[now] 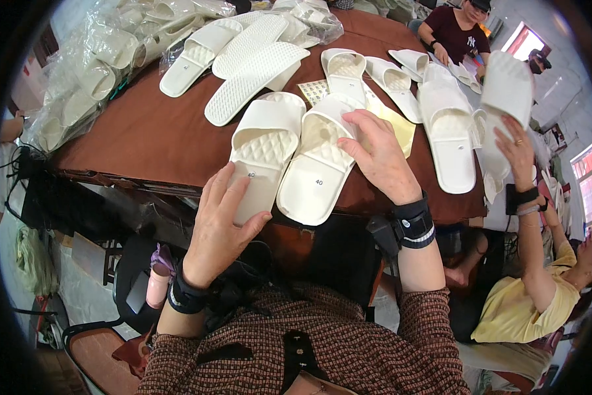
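Two white slippers with quilted insoles lie side by side at the table's front edge, heels toward me. My left hand (225, 209) rests on the heel of the left slipper (269, 135), its fingers stretched out and thumb apart. On the right slipper (313, 187), my right hand (383, 158) has its thumb and index finger bent at the strap's side, gripping it there. The outer fingers of that hand are partly hidden. Each slipper bears a small dark mark on its heel.
Other white slippers (448, 138) lie around the brown-covered table (138, 141), beside yellow sheets (396, 125). Bagged slippers (105, 59) are piled at the left. A person in yellow (529, 296) at the right lifts a slipper (508, 82); another person (455, 36) sits across the table.
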A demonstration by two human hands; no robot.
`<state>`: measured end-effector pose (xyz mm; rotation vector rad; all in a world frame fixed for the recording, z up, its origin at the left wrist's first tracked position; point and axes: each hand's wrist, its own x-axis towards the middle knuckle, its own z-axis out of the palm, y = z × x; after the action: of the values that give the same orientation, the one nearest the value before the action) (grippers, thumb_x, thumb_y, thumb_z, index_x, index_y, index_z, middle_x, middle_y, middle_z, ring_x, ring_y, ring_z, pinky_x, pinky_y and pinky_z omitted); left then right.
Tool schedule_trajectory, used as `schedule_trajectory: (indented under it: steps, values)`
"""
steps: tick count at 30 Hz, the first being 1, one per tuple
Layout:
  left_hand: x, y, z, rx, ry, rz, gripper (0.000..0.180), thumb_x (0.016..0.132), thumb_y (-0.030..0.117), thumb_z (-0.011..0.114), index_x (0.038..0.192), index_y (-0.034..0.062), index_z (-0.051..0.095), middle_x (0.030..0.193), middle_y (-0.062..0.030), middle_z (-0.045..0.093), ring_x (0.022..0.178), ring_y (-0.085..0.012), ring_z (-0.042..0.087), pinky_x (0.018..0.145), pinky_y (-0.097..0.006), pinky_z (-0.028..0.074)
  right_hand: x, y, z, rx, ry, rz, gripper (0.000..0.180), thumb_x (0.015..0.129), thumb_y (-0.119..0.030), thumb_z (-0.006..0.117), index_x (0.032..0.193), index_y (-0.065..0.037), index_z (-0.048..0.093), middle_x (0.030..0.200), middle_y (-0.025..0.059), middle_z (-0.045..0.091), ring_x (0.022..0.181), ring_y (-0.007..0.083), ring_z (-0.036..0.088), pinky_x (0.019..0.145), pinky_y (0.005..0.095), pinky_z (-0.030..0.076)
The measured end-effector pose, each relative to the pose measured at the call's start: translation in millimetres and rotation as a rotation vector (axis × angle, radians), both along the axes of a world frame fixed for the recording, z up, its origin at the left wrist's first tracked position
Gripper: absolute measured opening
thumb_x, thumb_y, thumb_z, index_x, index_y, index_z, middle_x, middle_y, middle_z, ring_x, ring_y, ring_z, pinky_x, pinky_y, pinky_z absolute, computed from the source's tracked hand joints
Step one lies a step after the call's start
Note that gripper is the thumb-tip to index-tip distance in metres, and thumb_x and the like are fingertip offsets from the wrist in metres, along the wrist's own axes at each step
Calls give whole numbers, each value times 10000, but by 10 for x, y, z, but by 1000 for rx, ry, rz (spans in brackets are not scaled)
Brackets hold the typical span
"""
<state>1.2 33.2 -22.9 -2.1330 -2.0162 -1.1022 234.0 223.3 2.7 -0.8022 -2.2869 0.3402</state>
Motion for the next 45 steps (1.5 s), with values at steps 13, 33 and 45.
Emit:
schedule_trajectory:
  steps: [13, 33, 45]
  values:
    - [-89, -182, -15, -84, -74, -105, 781, 679, 237, 876, 1300, -35, 489, 1441, -275, 405, 1315, -442, 421, 1065, -474, 398, -35, -48, -58, -43, 22, 7, 425, 867, -22, 541, 1291, -40, 564, 1340, 207, 514, 1248, 382, 456, 1065, 423, 395]
    - [203, 46, 137, -6, 204, -210, 525, 747, 150, 783, 1239, 103, 604, 1461, -154, 449, 1346, -400, 392, 1070, -526, 326, -16, -499, 5, -138, 257, -20, 200, 842, 21, 583, 1035, 5, 631, 990, 158, 638, 967, 348, 588, 870, 399, 469]
    - [361, 215, 146, -45, 293, -270, 525, 770, 309, 769, 1256, 183, 614, 1371, -63, 550, 1281, -348, 467, 1071, -518, 325, 21, -653, -74, -252, 146, 90, 212, 829, 24, 584, 1038, -6, 608, 919, 125, 630, 897, 296, 589, 826, 389, 469]
